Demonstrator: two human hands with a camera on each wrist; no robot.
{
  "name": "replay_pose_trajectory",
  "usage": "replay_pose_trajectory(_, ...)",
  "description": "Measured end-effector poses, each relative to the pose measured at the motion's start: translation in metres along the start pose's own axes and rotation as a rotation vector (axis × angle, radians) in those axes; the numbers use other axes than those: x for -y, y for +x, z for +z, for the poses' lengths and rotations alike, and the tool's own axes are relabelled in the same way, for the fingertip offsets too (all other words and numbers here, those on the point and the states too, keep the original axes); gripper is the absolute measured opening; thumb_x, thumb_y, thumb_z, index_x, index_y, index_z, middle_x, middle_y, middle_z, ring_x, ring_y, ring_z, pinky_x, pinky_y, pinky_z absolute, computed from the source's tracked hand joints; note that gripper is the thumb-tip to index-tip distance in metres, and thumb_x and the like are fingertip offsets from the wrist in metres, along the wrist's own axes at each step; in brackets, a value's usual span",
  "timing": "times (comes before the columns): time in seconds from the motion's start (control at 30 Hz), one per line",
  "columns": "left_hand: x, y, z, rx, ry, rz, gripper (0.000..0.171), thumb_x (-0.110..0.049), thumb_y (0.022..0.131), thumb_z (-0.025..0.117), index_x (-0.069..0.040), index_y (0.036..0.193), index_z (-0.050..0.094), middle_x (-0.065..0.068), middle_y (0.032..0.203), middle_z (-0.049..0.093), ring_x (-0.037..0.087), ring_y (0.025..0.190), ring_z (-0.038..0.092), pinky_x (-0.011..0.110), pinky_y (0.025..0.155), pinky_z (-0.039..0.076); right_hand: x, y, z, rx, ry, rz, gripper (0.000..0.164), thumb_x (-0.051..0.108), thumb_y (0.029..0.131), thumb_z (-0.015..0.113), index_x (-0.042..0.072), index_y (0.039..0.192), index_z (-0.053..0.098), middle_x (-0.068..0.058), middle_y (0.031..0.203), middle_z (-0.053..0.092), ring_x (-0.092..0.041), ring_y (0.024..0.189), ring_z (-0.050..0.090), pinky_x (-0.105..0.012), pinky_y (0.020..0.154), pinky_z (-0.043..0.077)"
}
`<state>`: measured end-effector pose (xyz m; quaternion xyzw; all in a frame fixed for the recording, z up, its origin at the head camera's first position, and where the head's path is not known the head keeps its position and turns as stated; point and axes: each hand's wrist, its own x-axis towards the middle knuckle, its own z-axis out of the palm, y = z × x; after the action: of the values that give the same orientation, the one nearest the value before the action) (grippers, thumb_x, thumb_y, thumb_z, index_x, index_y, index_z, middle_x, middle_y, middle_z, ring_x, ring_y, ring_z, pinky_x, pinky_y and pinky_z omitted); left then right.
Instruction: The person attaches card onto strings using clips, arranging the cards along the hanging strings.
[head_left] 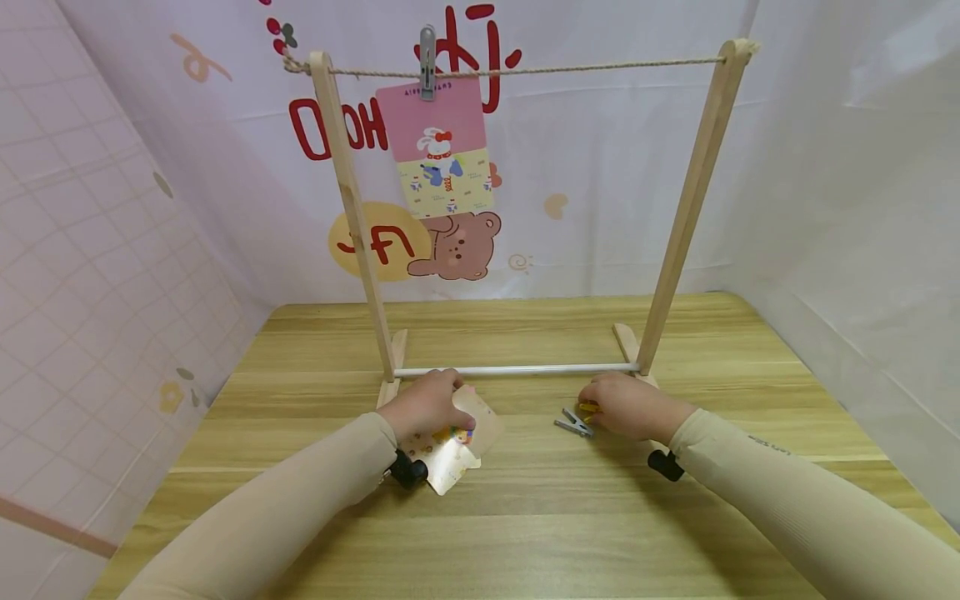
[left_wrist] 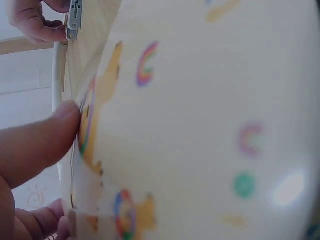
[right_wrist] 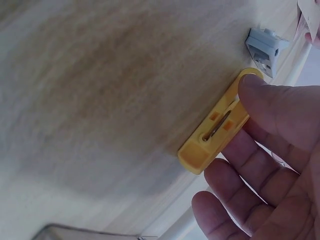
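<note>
My left hand [head_left: 427, 404] pinches a pale printed card [head_left: 486, 423] between thumb and fingers, low over the left of the table. Small rainbows and yellow animal figures show on the card [left_wrist: 190, 115] in the left wrist view, where it fills most of the picture. To the right, my right hand [head_left: 633, 407] holds a yellow plastic clothespin [right_wrist: 215, 131] by one end, with the thumb on its side. A grey clothespin [head_left: 574, 423] lies on the wood just left of the right fingers.
A wooden frame with two posts [head_left: 693, 200] and a white bottom rod [head_left: 517, 369] stands behind the hands. Along its top runs a rope [head_left: 600, 67], where a grey clothespin [head_left: 427, 62] holds a pink and yellow card [head_left: 442, 146]. Printed cloth hangs behind.
</note>
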<state>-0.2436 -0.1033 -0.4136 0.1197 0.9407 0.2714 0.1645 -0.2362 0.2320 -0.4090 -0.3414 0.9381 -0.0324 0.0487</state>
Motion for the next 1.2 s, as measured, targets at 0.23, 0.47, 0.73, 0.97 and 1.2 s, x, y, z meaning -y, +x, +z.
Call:
replay_pose_trajectory(0.23, 0.001, -0.002, -0.001, -0.008, -0.144, 0.021, 0.046, -0.028, 0.099, 0.075, -0.006, 0.136, 0.058, 0.015, 0.128, 0.067, 0.018, 0.084, 0.069, 0.035, 0.076, 0.059, 0.001, 0.0, -0.002, -0.016, 0.021, 0.0, 0.02, 0.01, 0.092, 0.08, 0.005, 0.111, 0.075, -0.003, 0.102, 0.072, -0.018, 0.095, 0.069, -0.04, 0.087, 0.059)
replay_pose_trajectory(0.47, -0.003, -0.004, -0.003, -0.079, -0.091, 0.045, 0.036, -0.033, 0.103, 0.069, -0.012, 0.133, 0.062, 0.015, 0.141, 0.063, 0.028, 0.122, 0.062, 0.049, 0.104, 0.052, -0.001, -0.001, 0.0, -0.037, 0.046, 0.007, 0.023, 0.01, 0.093, 0.079, 0.004, 0.114, 0.074, -0.005, 0.106, 0.073, -0.02, 0.097, 0.071, -0.04, 0.086, 0.06)
replay_pose_trajectory(0.73, -0.004, -0.003, -0.005, -0.11, -0.156, 0.094, 0.032, -0.031, 0.103, 0.068, -0.01, 0.128, 0.064, 0.004, 0.103, 0.059, 0.019, 0.086, 0.054, 0.035, 0.079, 0.047, -0.004, -0.001, 0.001, -0.071, 0.082, 0.029, 0.023, 0.008, 0.092, 0.077, 0.003, 0.114, 0.072, -0.006, 0.107, 0.073, -0.018, 0.096, 0.069, -0.04, 0.084, 0.059)
replay_pose_trajectory(0.97, -0.006, 0.001, -0.01, -0.121, -0.199, 0.15, 0.019, -0.03, 0.103, 0.07, -0.014, 0.114, 0.066, 0.002, 0.092, 0.055, 0.016, 0.076, 0.051, 0.029, 0.066, 0.042, -0.003, -0.001, -0.001, -0.118, 0.119, 0.019, 0.024, 0.009, 0.093, 0.076, 0.001, 0.115, 0.07, -0.006, 0.102, 0.07, -0.015, 0.089, 0.068, -0.034, 0.077, 0.06)
replay_pose_trajectory(1.2, -0.012, -0.001, -0.014, -0.118, -0.227, 0.176, 0.017, -0.029, 0.102, 0.071, -0.015, 0.111, 0.067, 0.001, 0.094, 0.057, 0.016, 0.08, 0.052, 0.03, 0.07, 0.044, -0.004, 0.001, 0.002, -0.186, 0.137, -0.012, 0.031, 0.012, 0.095, 0.076, -0.003, 0.122, 0.069, -0.004, 0.098, 0.07, -0.011, 0.082, 0.064, -0.03, 0.072, 0.058)
